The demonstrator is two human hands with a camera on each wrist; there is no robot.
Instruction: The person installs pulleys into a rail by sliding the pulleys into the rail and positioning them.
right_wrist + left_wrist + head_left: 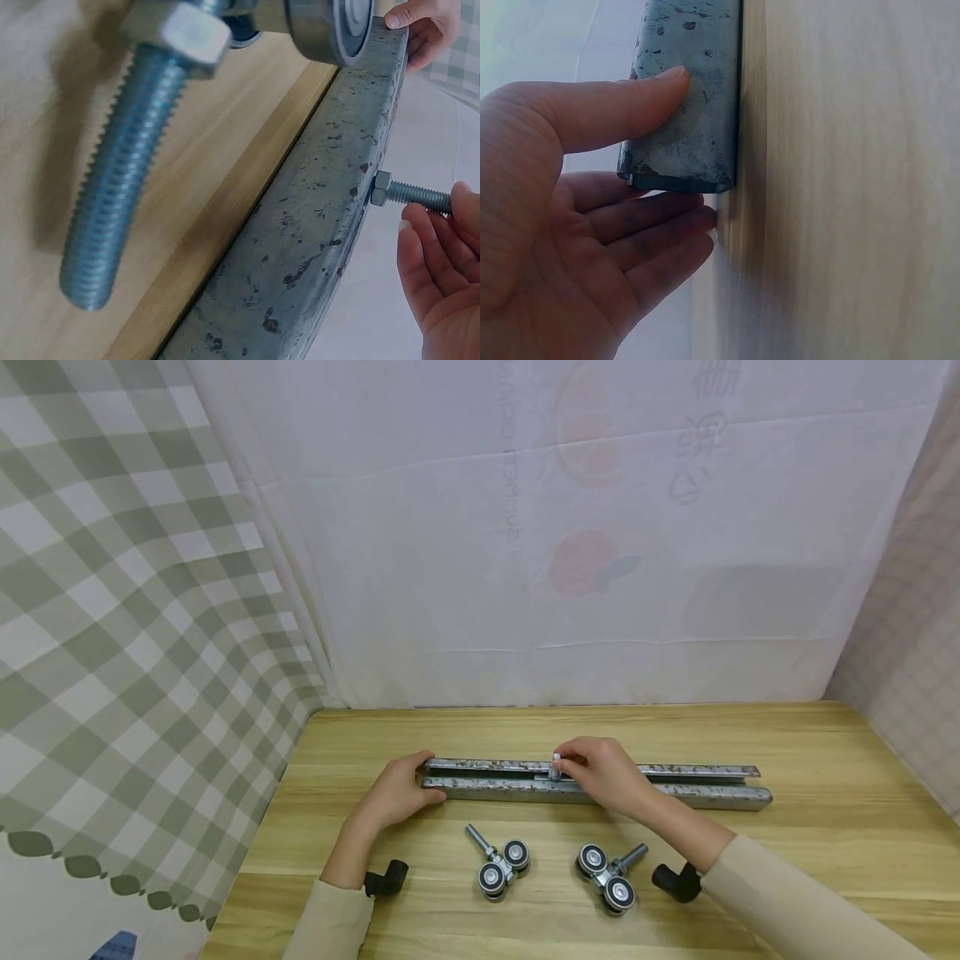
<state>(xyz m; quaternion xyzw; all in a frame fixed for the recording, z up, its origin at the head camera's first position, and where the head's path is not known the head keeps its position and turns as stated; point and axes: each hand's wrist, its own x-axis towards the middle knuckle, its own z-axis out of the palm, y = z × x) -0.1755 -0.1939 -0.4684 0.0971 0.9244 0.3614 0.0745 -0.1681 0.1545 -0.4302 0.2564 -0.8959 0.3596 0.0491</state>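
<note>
A worn, speckled metal channel rail (502, 790) lies lengthwise on the table with its slot facing up. At the rail's left end, my left hand (397, 792) grips it, thumb (660, 97) on the near side face and the other fingers around the far side and end. My right hand (606, 774) pinches a threaded bolt (416, 196) between thumb and fingertips. The bolt stands up out of the slot near the rail's middle, its hex nut (382, 188) right at the slot; whatever sits below it is hidden inside the rail.
Two roller trolleys with threaded bolts lie in front of the rail, one left (492, 878) and one right (618, 893). A white cloth (465, 568) hangs behind the wooden table (360, 735); a green checked cloth (150, 568) hangs at left.
</note>
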